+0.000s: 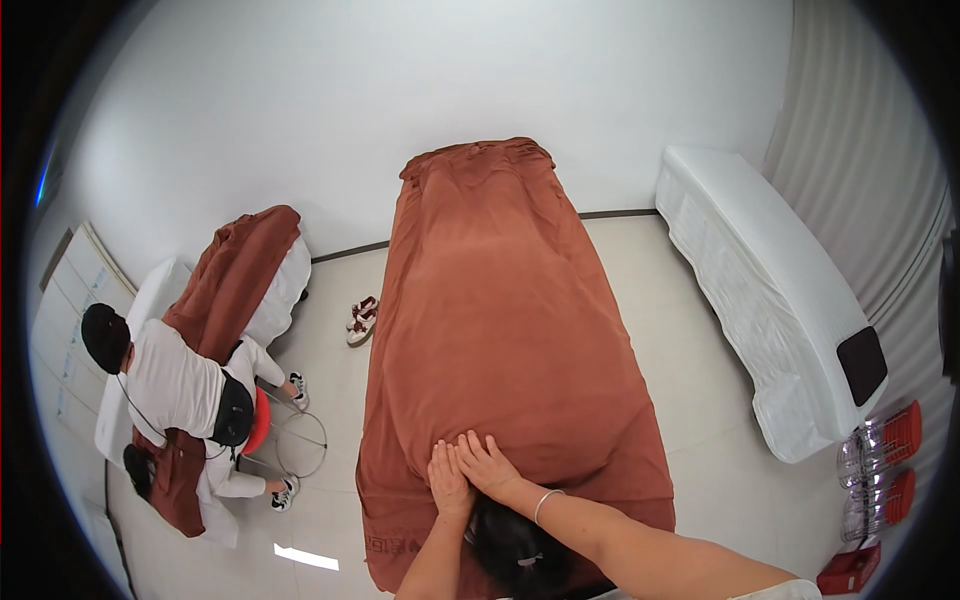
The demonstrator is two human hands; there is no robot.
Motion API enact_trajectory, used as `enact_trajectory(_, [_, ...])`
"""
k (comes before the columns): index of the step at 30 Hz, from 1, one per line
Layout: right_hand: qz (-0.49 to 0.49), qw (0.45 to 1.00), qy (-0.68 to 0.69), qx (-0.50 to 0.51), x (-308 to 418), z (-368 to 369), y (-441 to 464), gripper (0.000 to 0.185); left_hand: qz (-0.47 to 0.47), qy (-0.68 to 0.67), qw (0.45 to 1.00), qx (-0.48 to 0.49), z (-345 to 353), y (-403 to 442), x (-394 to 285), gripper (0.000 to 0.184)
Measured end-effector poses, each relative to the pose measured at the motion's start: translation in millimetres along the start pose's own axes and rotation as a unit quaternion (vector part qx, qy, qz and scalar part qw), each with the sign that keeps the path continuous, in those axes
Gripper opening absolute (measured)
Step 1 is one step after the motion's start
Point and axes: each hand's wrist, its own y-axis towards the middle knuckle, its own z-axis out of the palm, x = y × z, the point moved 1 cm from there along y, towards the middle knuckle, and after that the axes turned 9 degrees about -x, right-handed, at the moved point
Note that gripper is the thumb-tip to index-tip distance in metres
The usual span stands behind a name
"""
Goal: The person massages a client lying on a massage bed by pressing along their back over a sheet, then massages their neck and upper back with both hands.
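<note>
A person lies under a reddish-brown cover (500, 300) on the middle bed, with dark tied hair (515, 545) showing at the bottom. My left hand (450, 480) rests flat on the cover just above the hair, its fingers stretched out. Beside it, touching it, my right hand (484, 464) also lies on the cover with fingers extended and slightly apart; a light bracelet (543, 505) circles that wrist. Neither hand grips anything.
At left a co-worker in white (180, 380) sits on a red stool (258, 420), leaning over another covered person. Shoes (361, 322) stand on the floor left of the middle bed. A white bed (760, 270) and red-seated stools (900, 430) are at right.
</note>
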Motion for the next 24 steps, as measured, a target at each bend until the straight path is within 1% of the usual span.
enact_trajectory(2, [-0.009,1.000,0.012,0.003,-2.2,-4.7,-4.2,0.047,-0.021,-0.049,0.999,-0.002,0.2,-6.3,-1.2,0.073])
enact_trajectory(3, [-0.007,0.999,0.039,0.008,-3.5,-6.2,-6.0,0.046,-0.020,-0.050,0.999,-0.003,-1.5,-7.4,-2.7,0.073])
enact_trajectory(4, [-0.003,0.998,0.067,0.013,-4.9,-7.5,-7.3,0.045,-0.018,-0.068,0.998,-0.004,-4.1,-9.1,-3.8,0.074])
enact_trajectory(5, [-0.003,0.998,0.067,0.012,-7.3,-8.7,-8.9,0.045,-0.016,-0.086,0.996,-0.005,-6.4,-10.5,-4.5,0.076])
enact_trajectory(7, [0.013,0.992,0.122,0.007,-13.2,-12.6,-9.0,0.043,-0.012,-0.080,0.997,0.012,-16.1,-5.8,-8.2,0.078])
enact_trajectory(9, [0.005,0.993,0.117,0.012,-14.6,-13.0,-7.8,0.044,-0.009,-0.076,0.997,0.027,-22.2,-1.3,-7.0,0.081])
enact_trajectory(11, [0.000,0.993,0.114,0.020,-14.8,-11.8,-6.5,0.046,-0.019,-0.079,0.995,0.061,-27.1,4.3,-2.7,0.088])
enact_trajectory(13, [0.008,0.999,0.052,0.002,-11.2,-8.2,-3.0,0.049,-0.017,-0.064,0.995,0.072,-29.3,13.1,-2.0,0.090])
enact_trajectory(15, [0.011,1.000,0.027,0.001,-3.8,-4.5,0.2,0.049,-0.017,-0.048,0.996,0.079,-27.2,15.0,-1.4,0.093])
enact_trajectory(17, [0.016,1.000,0.001,-0.003,1.3,2.1,1.5,0.050,-0.038,-0.044,0.995,0.079,-18.8,8.8,0.6,0.078])
enact_trajectory(18, [0.012,1.000,0.002,-0.007,1.5,5.0,1.3,0.049,-0.038,-0.044,0.995,0.081,-10.2,6.1,1.4,0.078])
enact_trajectory(20, [0.009,1.000,0.004,-0.007,-0.5,3.8,-1.8,0.049,0.002,0.016,1.000,0.003,6.4,-3.0,1.0,0.082])
enact_trajectory(21, [0.006,1.000,0.013,-0.007,-2.1,0.7,-2.3,0.048,0.002,0.015,1.000,0.004,6.0,-4.9,-2.3,0.082])
enact_trajectory(23, [0.003,1.000,0.021,-0.009,-6.5,-5.7,-2.3,0.048,-0.027,0.000,1.000,0.010,5.6,-7.6,-8.9,0.074])
enact_trajectory(24, [0.000,0.999,0.049,-0.007,-9.6,-7.8,-5.6,0.047,-0.026,0.000,1.000,0.009,3.8,-7.6,-11.7,0.074])
